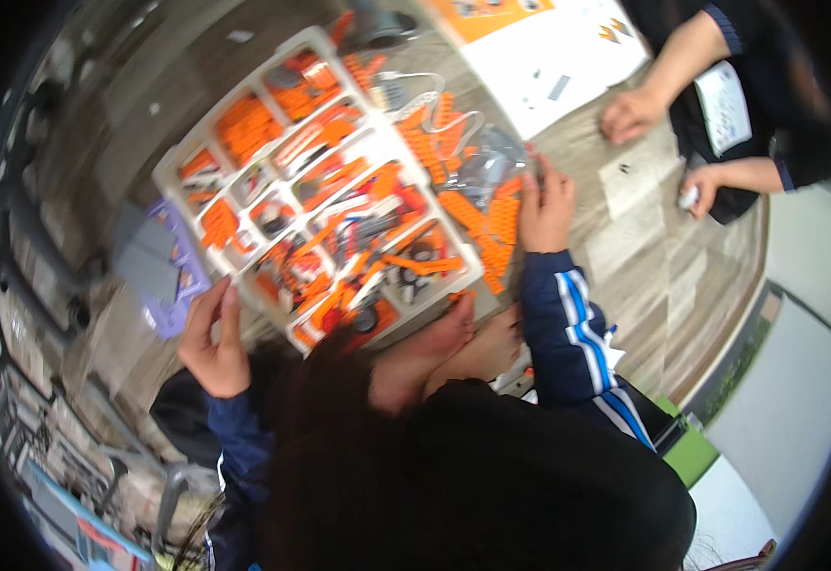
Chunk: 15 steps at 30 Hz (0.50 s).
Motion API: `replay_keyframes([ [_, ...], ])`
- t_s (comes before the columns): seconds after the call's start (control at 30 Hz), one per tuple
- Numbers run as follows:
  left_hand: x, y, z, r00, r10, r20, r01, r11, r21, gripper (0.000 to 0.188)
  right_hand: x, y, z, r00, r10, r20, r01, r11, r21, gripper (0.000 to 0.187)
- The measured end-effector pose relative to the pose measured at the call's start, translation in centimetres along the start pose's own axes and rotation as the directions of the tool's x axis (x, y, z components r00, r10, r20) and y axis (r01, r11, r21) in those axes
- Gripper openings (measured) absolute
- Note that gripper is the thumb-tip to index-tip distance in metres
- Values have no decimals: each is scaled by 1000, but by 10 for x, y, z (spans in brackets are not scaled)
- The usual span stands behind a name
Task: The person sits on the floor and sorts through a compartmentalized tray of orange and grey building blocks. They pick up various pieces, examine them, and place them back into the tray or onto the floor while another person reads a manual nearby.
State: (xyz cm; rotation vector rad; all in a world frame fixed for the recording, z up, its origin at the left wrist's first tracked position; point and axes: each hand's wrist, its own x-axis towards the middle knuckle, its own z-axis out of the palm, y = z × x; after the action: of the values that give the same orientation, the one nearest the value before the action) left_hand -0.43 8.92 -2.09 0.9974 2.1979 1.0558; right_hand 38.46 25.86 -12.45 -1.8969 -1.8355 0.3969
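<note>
A white sorting tray full of orange, grey, white and black building-brick parts lies before me. My left hand, in a dark blue sleeve, is beside the tray's near left corner. Its fingers are loosely bent and apart, and I see nothing between them. To the tray's right, my right hand has its fingers stretched out beside a clear plastic bag and loose orange beams. Whether its fingertips touch the bag is blurred. Dark hair and black cloth cover the near middle, where some bare skin shows.
A white and orange instruction sheet lies at the far right. Another person's hands rest near it, one with a small white thing. A white cable crosses the loose parts. Purple and grey sheets lie left of the tray.
</note>
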Motion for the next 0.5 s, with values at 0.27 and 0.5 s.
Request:
replay_keyframes([
  [0.27,7,-15,-14,998,-37,-53,31,995,-98,18,19,-14,14,994,-34,103,20,991,130,18],
  [0.5,29,-16,-15,994,58,93,-63,997,54,17,10,-7,9,960,29,278,-124,936,331,18],
])
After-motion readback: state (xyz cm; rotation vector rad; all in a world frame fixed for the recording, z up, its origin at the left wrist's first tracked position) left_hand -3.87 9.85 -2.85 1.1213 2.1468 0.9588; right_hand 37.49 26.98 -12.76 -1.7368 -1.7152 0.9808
